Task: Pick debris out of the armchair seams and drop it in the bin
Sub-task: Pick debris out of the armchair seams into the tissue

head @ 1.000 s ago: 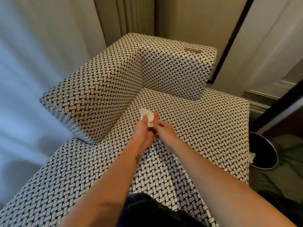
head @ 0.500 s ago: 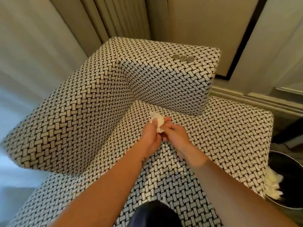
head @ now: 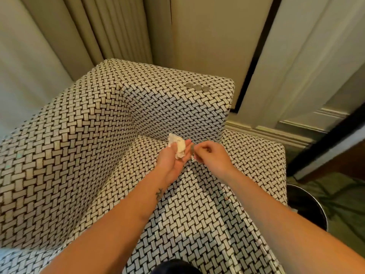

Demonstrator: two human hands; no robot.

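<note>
In the head view, your two hands met just above the middle of the picture, over the seat of the black-and-white basket-weave fabric armchair (head: 83,155). Your left hand (head: 172,163) was turned palm up. The crumpled white paper wad (head: 179,147) lay on its fingers, and the thumb seemed to lie across the wad and hold it. Your right hand (head: 212,155) was at 3 o'clock of the left one, just beside it, with the fingers curled. Its fingertips (head: 194,150) were pinched together on a small pale scrap (head: 194,159), close to the left fingertips. The scrap was too small for me to tell what it was. I could not tell if the two hands touched each other.

The hands were above the inner corner of the seat, where the cushion meets the two upright sides. On the flat top of the farther side, at 12 o'clock from your hands, three small round grey coins (head: 197,88) lay in a short row, touching one another. The round dark metal bin (head: 308,200) stood on the floor at 4 o'clock, just beside the right edge of the seat and well apart from the hands. Only a part of it showed. Beige pleated curtains (head: 110,32) hung at 11 o'clock behind the armchair.
</note>
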